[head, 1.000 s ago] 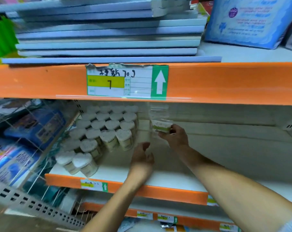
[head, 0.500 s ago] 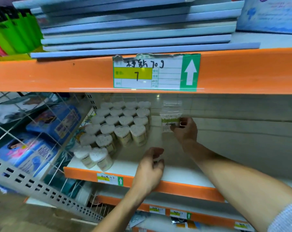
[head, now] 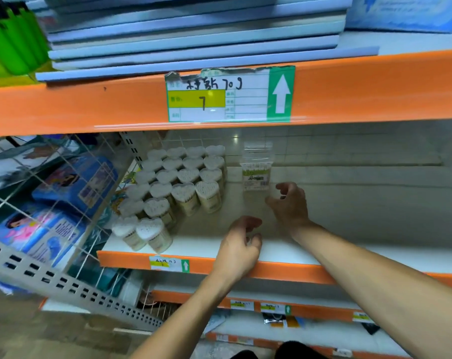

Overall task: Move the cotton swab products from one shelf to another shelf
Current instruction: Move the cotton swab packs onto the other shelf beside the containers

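Upright against the back wall of the shelf [head: 323, 244], a clear bag of cotton swabs [head: 256, 168] is seen, its long axis vertical, just right of the heart-shaped swab jars [head: 183, 185] that are packed in rows on the shelf's left part. The bag lies just above and slightly left of the right hand [head: 288, 203], which is the nearer one; whether the fingertips brush its lower edge cannot be told. That grip is loosely curled with nothing pinched in it. The left hand [head: 239, 248] is held nearer the orange front edge [head: 209, 265], fingers likewise loosely curled and nothing held, well apart from the bag. To the right of the bag, bare white shelf is shown, giving room for more bags to be stood beside it. Overhead, room is limited by the orange beam [head: 90, 107] carrying a price label [head: 230, 95], so any reach is judged to be kept low.
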A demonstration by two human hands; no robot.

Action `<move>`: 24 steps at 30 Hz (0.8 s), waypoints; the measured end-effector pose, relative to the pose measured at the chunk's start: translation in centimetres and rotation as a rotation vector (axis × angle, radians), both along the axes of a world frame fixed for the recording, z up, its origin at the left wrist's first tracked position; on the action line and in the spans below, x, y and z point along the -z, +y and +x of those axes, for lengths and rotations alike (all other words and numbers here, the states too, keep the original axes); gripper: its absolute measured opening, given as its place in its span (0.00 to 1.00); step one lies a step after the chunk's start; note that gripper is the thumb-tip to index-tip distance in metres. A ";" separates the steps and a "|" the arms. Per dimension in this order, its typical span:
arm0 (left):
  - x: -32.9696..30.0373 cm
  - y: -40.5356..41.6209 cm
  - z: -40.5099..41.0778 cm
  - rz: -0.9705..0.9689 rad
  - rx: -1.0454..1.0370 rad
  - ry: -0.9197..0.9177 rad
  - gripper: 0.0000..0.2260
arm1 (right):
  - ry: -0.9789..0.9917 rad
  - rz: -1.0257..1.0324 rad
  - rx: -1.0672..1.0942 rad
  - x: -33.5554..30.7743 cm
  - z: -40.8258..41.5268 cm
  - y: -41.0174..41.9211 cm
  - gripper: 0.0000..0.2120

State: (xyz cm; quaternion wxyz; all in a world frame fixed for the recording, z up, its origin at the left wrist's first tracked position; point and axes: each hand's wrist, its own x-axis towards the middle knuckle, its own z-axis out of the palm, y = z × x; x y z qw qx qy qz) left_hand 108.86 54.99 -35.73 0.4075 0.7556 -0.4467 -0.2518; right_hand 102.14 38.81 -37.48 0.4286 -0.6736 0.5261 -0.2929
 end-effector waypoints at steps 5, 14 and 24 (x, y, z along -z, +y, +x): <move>-0.3 -1.9 -1.1 0.099 0.110 -0.045 0.17 | 0.096 -0.052 -0.099 -1.1 -3.2 1.0 0.17; -1.0 -5.9 -5.9 0.086 0.217 -0.080 0.13 | 0.137 -0.039 -0.060 -3.0 -11.2 1.3 0.16; -1.9 -11.0 -16.7 0.057 0.375 -0.213 0.13 | 0.031 0.012 0.122 -4.2 -24.5 1.9 0.23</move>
